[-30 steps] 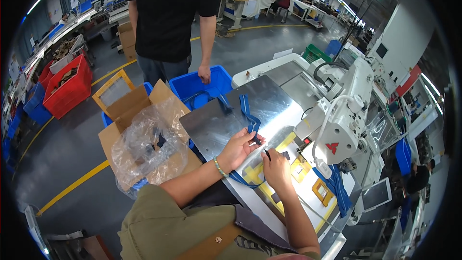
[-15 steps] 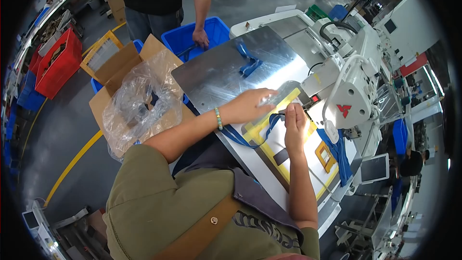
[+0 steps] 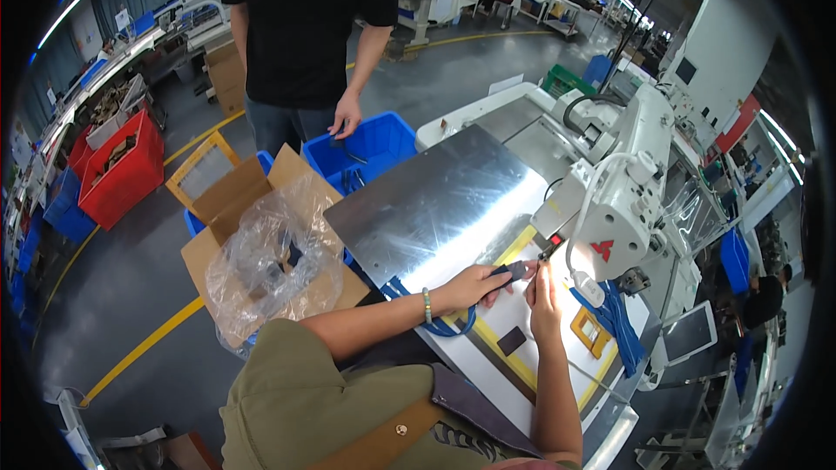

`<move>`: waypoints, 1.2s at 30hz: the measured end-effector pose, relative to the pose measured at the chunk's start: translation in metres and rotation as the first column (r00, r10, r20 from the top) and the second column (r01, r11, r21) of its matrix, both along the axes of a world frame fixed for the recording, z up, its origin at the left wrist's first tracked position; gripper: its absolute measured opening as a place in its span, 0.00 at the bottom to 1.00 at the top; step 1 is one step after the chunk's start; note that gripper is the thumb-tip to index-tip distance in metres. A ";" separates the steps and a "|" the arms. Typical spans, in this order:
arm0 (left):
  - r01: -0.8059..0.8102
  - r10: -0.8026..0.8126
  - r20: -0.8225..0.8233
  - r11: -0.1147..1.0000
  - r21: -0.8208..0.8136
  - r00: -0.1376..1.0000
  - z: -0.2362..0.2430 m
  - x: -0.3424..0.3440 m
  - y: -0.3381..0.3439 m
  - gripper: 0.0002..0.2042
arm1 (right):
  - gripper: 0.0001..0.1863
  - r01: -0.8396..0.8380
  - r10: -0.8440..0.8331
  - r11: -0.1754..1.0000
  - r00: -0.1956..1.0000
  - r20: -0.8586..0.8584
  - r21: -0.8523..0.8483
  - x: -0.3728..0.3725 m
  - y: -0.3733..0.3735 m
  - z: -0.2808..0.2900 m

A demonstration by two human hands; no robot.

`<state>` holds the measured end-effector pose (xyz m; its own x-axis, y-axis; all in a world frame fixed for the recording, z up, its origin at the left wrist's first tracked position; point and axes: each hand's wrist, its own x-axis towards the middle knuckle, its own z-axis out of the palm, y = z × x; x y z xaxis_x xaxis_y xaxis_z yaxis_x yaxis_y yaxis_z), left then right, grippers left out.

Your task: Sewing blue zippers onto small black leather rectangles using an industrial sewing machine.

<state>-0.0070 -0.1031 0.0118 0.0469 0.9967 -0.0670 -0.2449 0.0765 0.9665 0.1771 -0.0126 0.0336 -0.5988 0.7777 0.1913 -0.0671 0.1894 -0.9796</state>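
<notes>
Blue strap [image 3: 444, 329] lies in a slack loop under the left wrist, nearer the wearer than the white sewing machine [image 3: 610, 222]; probably left loose so it does not drag on the fingers. Left hand [image 3: 470, 287], just left of the machine's head, pinches a dark flat piece [image 3: 510, 273] between thumb and fingers, its far end jutting toward the machine. The grip sits well back, which seems to leave that end free.

Right hand [image 3: 545, 303] stands upright beside it, just below the machine's head, fingertips drawn together; cannot tell what, if anything, is between them. Both hands work in the machine's bright light, likely for a clear view of a small part.

Near side of the machine: a yellow frame [image 3: 592, 331] and, just right of it, a bundle of blue straps [image 3: 620, 326], seemingly kept within reach. Left of the machine, a bare metal plate [image 3: 435, 200]; beyond that plate, farther from the machine, a blue bin [image 3: 396, 135], a co-worker's hand [image 3: 347, 113] above it.
</notes>
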 end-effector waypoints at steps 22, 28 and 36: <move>-0.348 0.355 -0.108 0.934 0.080 0.929 -0.012 -0.005 0.010 0.17 | 0.11 0.006 -0.312 0.661 0.912 0.267 0.750 -0.016 -0.007 -0.015; -0.272 0.287 -0.218 0.958 0.094 0.933 -0.002 -0.003 0.009 0.12 | 0.13 -0.041 -0.266 0.679 0.917 0.297 0.733 -0.005 -0.008 -0.013; 0.017 -0.080 -0.360 0.984 -0.176 0.930 0.041 -0.152 0.025 0.13 | 0.16 -0.294 0.062 0.839 0.888 0.456 0.458 0.026 -0.052 0.083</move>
<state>-0.1593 -0.0781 0.0527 0.0355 0.9667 -0.2534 0.1293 0.2469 0.9604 0.2032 -0.0643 0.1164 -0.8278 0.5123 0.2287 0.2324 0.6841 -0.6914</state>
